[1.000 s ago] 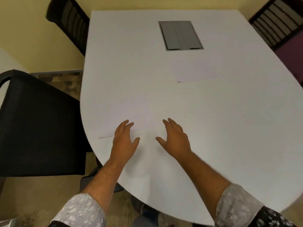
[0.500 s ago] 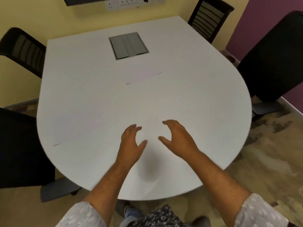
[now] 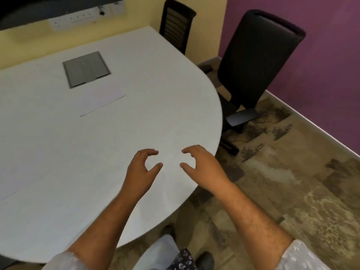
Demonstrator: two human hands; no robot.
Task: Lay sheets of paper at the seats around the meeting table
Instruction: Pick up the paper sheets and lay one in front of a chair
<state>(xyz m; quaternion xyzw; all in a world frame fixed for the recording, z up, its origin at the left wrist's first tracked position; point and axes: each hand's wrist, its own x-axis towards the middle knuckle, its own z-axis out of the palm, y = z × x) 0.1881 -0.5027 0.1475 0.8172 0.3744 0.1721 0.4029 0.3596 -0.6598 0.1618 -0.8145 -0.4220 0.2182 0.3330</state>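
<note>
A white sheet of paper (image 3: 101, 100) lies flat near the middle of the white meeting table (image 3: 159, 90), just below the grey cable hatch (image 3: 86, 69). Another sheet (image 3: 21, 172) lies at the table's left edge, faint against the white top. My left hand (image 3: 142, 170) and my right hand (image 3: 200, 164) hover side by side over the table's near right part. Their fingers are loosely curled and hold nothing.
A black office chair (image 3: 255, 63) stands at the table's right side, and a slimmer black chair (image 3: 177, 22) stands at the far right corner. A purple wall and patterned carpet (image 3: 292, 182) lie to the right. A socket strip (image 3: 85, 16) is on the yellow wall.
My view has swung to the right, away from the left chair and toward the right-side chairs. Both hands lifted off the left sheet and their fingers curled loosely.
</note>
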